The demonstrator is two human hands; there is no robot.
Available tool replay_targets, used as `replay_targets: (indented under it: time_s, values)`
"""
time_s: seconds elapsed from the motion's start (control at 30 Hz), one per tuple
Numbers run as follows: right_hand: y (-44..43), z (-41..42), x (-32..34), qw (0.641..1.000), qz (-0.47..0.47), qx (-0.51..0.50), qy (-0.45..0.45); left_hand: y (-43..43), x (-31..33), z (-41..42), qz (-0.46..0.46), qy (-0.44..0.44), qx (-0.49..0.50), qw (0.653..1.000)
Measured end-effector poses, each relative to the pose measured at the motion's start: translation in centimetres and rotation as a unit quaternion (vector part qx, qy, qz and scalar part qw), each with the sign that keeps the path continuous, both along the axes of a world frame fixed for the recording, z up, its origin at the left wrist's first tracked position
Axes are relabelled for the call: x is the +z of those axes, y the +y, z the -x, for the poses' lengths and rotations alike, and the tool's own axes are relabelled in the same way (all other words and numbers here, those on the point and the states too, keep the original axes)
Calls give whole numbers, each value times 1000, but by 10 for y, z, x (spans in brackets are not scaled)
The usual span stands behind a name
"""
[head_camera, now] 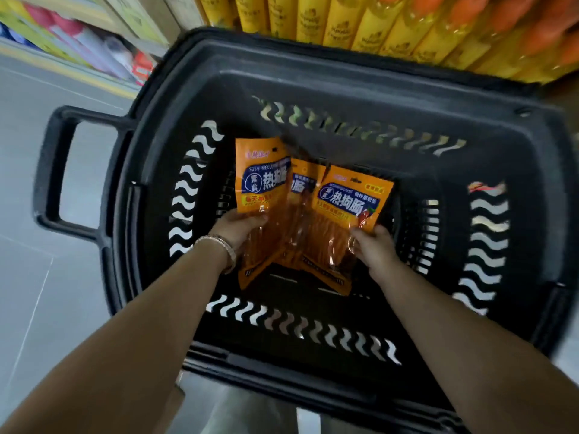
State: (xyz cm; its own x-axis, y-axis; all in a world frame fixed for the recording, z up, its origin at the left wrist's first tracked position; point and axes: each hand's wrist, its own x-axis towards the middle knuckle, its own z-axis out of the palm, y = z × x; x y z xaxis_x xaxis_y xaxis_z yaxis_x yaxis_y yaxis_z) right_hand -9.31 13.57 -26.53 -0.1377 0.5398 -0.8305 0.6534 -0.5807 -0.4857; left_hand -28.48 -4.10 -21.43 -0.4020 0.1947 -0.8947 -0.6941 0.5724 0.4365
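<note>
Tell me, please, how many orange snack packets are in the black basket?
3. The left packet is held by the left hand, the right packet by the right hand, and the middle packet sits between them, partly covered, all inside the basket. Others could be hidden behind.

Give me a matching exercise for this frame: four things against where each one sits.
Things: 1 bracelet; 2 basket handle; 3 yellow bottles; 4 middle snack packet.
Places: A beyond the far rim of the basket; B between the left snack packet and right snack packet; C round the wrist of the left hand; D jutting from the basket's left end.
Pairs: 1-C, 2-D, 3-A, 4-B.
</note>
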Motion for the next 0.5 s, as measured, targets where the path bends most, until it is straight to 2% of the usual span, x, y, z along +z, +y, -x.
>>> replay_targets:
  time_s: [0.17, 0.33, 0.5]
  values:
    - [-16, -9, 91, 991, -100, 44, 71, 5, 77, -10, -17, 65, -59, 996]
    - [-20, -43, 188, 971, -203, 14, 126, 0, 166, -39, -90, 144, -122, 978]
    - [-14, -101, 281, 929, -323, 5, 181, 15, 253, -81, -140, 240, -157, 948]
